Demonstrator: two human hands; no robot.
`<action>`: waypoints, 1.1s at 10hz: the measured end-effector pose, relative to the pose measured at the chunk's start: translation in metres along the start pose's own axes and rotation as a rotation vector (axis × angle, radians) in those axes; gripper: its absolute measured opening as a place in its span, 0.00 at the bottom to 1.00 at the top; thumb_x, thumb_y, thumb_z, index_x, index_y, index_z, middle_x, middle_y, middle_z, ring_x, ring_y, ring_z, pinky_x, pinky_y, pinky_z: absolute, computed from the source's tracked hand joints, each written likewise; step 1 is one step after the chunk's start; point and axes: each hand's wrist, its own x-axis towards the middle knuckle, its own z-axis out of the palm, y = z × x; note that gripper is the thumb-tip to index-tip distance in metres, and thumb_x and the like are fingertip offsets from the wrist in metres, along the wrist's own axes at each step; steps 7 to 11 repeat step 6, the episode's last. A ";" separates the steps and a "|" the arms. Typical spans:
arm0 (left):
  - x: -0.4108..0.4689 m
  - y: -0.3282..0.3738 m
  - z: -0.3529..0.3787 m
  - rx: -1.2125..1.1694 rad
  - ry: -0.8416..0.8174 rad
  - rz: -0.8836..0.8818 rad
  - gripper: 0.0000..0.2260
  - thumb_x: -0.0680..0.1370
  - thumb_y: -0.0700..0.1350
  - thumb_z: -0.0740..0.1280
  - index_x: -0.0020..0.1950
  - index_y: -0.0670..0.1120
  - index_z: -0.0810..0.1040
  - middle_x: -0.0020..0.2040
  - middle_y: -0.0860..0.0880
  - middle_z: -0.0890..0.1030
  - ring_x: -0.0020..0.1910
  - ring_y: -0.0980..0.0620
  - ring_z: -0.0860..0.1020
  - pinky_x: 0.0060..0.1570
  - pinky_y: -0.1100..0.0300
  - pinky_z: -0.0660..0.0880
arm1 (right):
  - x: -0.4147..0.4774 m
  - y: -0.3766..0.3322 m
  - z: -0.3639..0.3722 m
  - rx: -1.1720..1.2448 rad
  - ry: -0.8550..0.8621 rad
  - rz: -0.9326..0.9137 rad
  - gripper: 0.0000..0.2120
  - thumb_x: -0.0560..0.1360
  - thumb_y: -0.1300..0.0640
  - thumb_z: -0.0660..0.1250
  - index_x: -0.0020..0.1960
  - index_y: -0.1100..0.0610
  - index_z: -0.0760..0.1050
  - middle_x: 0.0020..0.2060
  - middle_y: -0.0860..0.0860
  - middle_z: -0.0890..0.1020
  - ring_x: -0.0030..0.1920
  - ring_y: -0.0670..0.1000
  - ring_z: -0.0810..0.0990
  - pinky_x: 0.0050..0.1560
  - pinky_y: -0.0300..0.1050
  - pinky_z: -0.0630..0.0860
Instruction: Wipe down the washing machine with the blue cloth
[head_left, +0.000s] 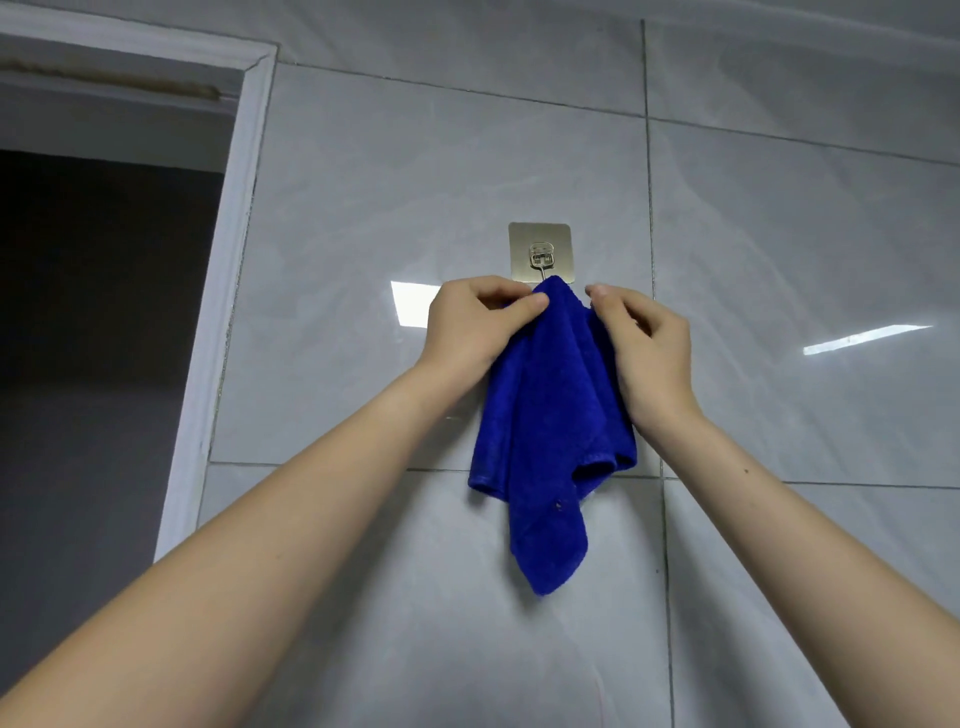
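Observation:
A blue cloth (550, 426) hangs down the grey tiled wall from a metal adhesive hook (540, 253). Its top point sits right at the hook's wire. My left hand (475, 325) pinches the cloth's upper left edge between thumb and fingers. My right hand (641, 345) grips the upper right edge, fingers curled behind the fabric. Both arms reach up from the bottom corners of the view. No washing machine is in view.
The wall is glossy grey tile (805, 260) with dark grout lines. A white door frame (228, 249) runs down the left side, with a dark opening (93, 312) beyond it.

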 end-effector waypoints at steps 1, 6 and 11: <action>-0.008 -0.005 0.000 0.080 0.006 0.044 0.10 0.73 0.41 0.77 0.53 0.46 0.85 0.48 0.53 0.85 0.51 0.54 0.83 0.55 0.61 0.79 | -0.007 0.005 0.000 -0.084 -0.054 -0.021 0.08 0.74 0.52 0.72 0.53 0.49 0.83 0.48 0.43 0.85 0.51 0.44 0.82 0.52 0.39 0.79; -0.090 0.005 -0.033 0.628 0.014 0.271 0.20 0.79 0.51 0.69 0.70 0.51 0.75 0.66 0.53 0.77 0.63 0.54 0.75 0.59 0.62 0.69 | -0.083 -0.019 -0.031 -0.430 -0.109 -0.193 0.20 0.78 0.48 0.66 0.68 0.49 0.74 0.65 0.44 0.74 0.65 0.41 0.71 0.62 0.26 0.64; -0.090 0.005 -0.033 0.628 0.014 0.271 0.20 0.79 0.51 0.69 0.70 0.51 0.75 0.66 0.53 0.77 0.63 0.54 0.75 0.59 0.62 0.69 | -0.083 -0.019 -0.031 -0.430 -0.109 -0.193 0.20 0.78 0.48 0.66 0.68 0.49 0.74 0.65 0.44 0.74 0.65 0.41 0.71 0.62 0.26 0.64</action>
